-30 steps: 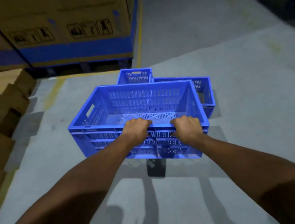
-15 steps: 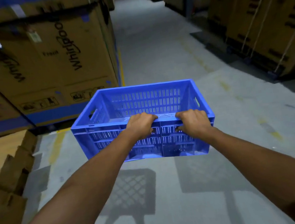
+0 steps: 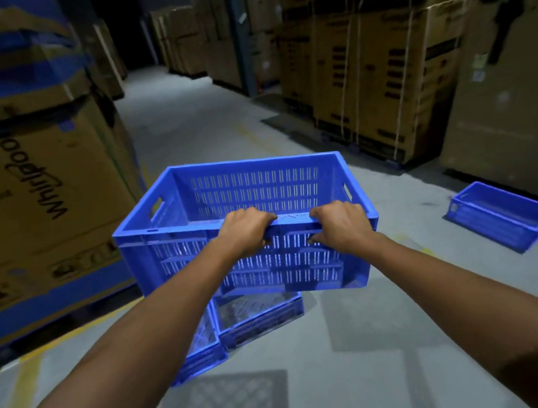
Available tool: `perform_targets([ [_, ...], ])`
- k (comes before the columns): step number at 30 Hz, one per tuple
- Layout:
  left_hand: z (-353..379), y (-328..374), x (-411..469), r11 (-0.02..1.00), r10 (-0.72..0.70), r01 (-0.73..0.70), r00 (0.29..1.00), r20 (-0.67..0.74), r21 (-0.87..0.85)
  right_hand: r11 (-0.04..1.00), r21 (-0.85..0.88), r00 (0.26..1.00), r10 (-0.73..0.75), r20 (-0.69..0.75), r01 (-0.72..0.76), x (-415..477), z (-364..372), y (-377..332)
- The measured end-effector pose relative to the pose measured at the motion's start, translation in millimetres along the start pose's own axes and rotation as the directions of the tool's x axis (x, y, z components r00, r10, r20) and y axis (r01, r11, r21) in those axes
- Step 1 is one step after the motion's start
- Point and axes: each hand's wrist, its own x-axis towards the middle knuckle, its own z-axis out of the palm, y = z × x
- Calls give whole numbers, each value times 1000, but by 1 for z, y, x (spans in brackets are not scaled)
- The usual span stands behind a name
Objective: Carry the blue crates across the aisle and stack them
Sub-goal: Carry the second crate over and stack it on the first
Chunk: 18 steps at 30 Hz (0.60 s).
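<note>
Blue crate (image 3: 254,206), deep and slotted, is held clear of the floor (image 3: 364,328) in the centre of the aisle, both hands on its near rim. Directly beneath and slightly to its left, two more blue crates (image 3: 243,325) sit side by side on the concrete, largely hidden by the carried one; their exact number cannot be confirmed from this angle. A shallow blue crate (image 3: 501,216) lies alone on the floor to the right, well apart, near a tall carton (image 3: 510,107).

Surroundings: a large cardboard carton printed "Whirlpool" (image 3: 34,188) stands close on the left, with a blue band along its base. Strapped cartons (image 3: 379,67) line the right side of the aisle. A yellow floor line (image 3: 29,376) runs beside the left carton. The far end of the aisle is dark and indistinct.

Hand pose: left hand (image 3: 247,234) and right hand (image 3: 343,226) are set near each other at the middle of the near wall, knuckles up, fingers curled over the rim. Each grip is closed on the crate edge. Both forearms are bare and extended forward, converging on the crate.

Materials: the carried crate is moulded plastic, rectangular, with rows of vertical slots in its walls and a handle cut-out in its left end. It casts a lattice shadow on the smooth grey floor.
</note>
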Motion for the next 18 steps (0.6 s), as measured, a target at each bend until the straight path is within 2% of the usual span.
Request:
perform_targets([
  [7, 12, 42, 133, 989, 148, -148, 989, 16, 5, 987, -68, 967, 155, 203, -144, 48, -16, 130],
  [13, 23, 80, 260, 973, 229, -229, 973, -15, 17, 972, -67, 963, 233, 135, -226, 93, -22, 232],
  [18, 30, 103, 352, 967, 239, -248, 960, -149, -50, 954, -149, 965, 263, -5, -261, 138, -38, 301],
])
